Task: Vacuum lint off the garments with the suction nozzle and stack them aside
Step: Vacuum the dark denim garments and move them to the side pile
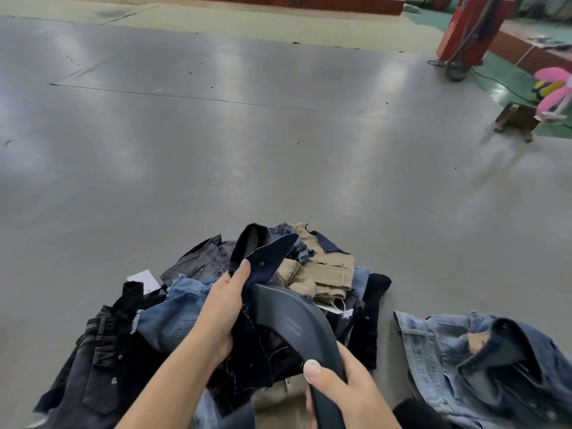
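Holding up a dark navy garment (263,292) with the left hand (221,308), thumb pressed near a metal button and fingers curled behind the cloth, above the heap of garments (185,305) on the grey floor (278,134). Gripping the dark suction nozzle (289,323) with the right hand (343,385), fingers wrapped round its handle and thumb laid on top, with the mouth set against the navy cloth just beside the left hand.

Best done by pulling the cloth taut with the left hand so that nothing bunches into the mouth, then drawing the nozzle in slow, overlapping passes down the panel, keeping the mouth flat on the weave. Worth turning seams, the button flap and the raw edges outward, where lint likely gathers. Then onto the light denim jacket (470,360) lying apart on the right, possibly the start of the finished stack.

Hard to confirm: any lint on fabric this dark. Hidden: the nozzle's mouth, faced away. Cut off at the lower edge: the hose, both forearms and the near part of the heap.
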Demonstrator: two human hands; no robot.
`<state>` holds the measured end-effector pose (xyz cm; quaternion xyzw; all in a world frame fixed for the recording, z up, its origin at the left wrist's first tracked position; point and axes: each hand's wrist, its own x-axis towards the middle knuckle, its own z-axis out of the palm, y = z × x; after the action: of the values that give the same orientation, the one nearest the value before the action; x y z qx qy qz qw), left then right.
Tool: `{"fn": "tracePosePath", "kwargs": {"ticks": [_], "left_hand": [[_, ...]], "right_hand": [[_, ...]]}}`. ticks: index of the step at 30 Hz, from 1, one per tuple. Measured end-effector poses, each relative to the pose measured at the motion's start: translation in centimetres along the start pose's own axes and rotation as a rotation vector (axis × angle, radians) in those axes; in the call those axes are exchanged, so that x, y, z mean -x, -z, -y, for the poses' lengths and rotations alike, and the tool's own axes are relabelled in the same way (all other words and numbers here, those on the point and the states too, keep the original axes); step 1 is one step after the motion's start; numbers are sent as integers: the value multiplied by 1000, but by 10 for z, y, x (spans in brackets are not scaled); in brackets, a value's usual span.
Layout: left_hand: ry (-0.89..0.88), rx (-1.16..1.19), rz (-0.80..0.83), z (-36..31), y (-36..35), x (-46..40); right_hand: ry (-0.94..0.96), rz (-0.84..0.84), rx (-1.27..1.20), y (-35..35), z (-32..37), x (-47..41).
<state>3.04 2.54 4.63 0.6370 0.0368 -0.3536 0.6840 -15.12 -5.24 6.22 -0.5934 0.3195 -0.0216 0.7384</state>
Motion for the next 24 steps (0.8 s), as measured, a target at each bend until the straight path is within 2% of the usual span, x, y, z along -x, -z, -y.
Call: {"fn": "tracePosePath", "kwargs": {"ticks": [5, 10, 15, 17, 20, 22, 24], "left_hand": [[20, 7, 26, -2, -3, 3], [-13, -67, 80, 5, -6, 10], [42, -1, 123, -1, -4, 15], [13, 38, 102, -7, -2, 13], [-43, 86, -1, -12, -1, 9], [-54, 155, -69, -12, -1, 7], [-68, 187, -121, -12, -1, 5]], "right_hand": [[1, -13, -161, 2, 6, -4], [74, -164, -193, 20, 21, -19], [124, -260, -220, 32, 28, -29], [131, -210, -222, 33, 29, -23], [134, -22, -163, 29, 27, -6], [151, 68, -2, 21, 19, 4], [161, 74, 202, 12, 8, 9]]}}
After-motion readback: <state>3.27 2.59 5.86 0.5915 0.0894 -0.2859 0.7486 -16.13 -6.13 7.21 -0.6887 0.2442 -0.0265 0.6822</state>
